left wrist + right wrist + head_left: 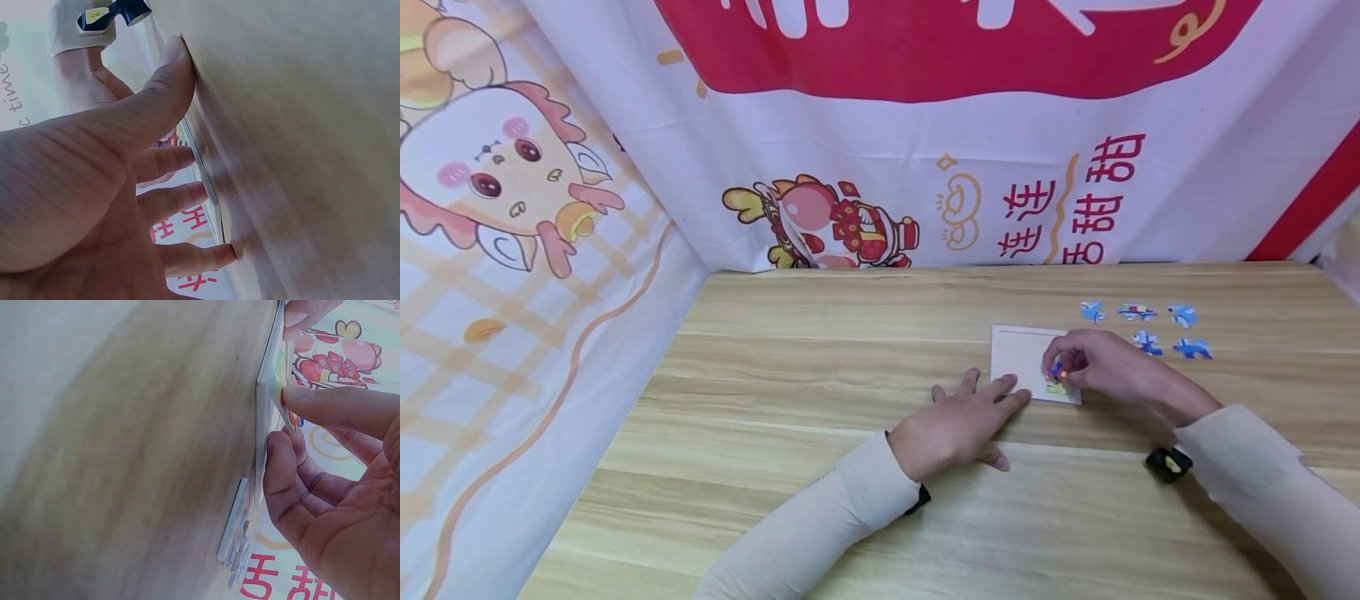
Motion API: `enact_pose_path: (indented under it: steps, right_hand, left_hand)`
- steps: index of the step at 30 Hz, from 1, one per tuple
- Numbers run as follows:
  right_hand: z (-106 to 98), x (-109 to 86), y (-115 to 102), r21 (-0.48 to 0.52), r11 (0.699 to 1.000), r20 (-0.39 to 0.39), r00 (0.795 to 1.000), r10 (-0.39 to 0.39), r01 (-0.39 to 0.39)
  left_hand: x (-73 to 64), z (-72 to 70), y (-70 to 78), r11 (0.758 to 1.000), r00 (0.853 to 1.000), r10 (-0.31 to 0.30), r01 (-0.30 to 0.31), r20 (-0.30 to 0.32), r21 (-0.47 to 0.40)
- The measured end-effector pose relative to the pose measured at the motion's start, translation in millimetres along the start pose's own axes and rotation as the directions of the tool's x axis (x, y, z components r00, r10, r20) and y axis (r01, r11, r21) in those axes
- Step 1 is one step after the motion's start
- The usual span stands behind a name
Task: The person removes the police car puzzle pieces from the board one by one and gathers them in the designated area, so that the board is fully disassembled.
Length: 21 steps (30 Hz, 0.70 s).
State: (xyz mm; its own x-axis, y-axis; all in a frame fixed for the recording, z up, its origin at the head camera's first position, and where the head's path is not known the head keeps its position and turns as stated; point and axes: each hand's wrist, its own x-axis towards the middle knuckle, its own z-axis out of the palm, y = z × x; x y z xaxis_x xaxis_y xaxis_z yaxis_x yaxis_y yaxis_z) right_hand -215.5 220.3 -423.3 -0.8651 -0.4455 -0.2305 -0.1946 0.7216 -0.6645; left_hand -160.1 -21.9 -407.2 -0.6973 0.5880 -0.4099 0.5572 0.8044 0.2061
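Observation:
A pale rectangular puzzle board [1017,357] lies on the wooden table. Over its right part, my right hand [1112,367] pinches a small colourful jigsaw piece [1057,372] between thumb and fingers. The right wrist view has this piece tilted against the board's face. Green and yellow show at its lower end; whether that is a second piece underneath, I cannot tell. With fingers spread and fairly straight, my left hand [958,425] rests at the board's lower left, fingertips touching its edge. In the left wrist view the left thumb [169,81] stands apart from the board.
Several loose blue jigsaw pieces [1138,312] lie in two rows behind and right of the board. The table [820,358] meets a printed white and red curtain [880,142] at the back, and another patterned cloth [550,333] hangs along the left.

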Motion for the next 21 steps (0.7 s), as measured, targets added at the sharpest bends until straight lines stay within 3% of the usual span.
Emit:
enact_pose_path:
  steps: [9, 21]
  right_hand:
    - [1.1, -0.1, -0.5, -0.024, 0.998, -0.03, 0.998, -0.063, 0.062]
    - [-0.8, -3.0, 1.1, -0.004, 0.999, -0.007, 0.999, -0.037, 0.037]
  left_hand:
    - [1.3, -0.7, -1.7, 1.0, 1.0, 0.003, -0.003, 0.0, 0.005]
    - [2.1, -0.2, -1.6, 1.0, 1.0, -0.001, 0.0, 0.013, 0.007]
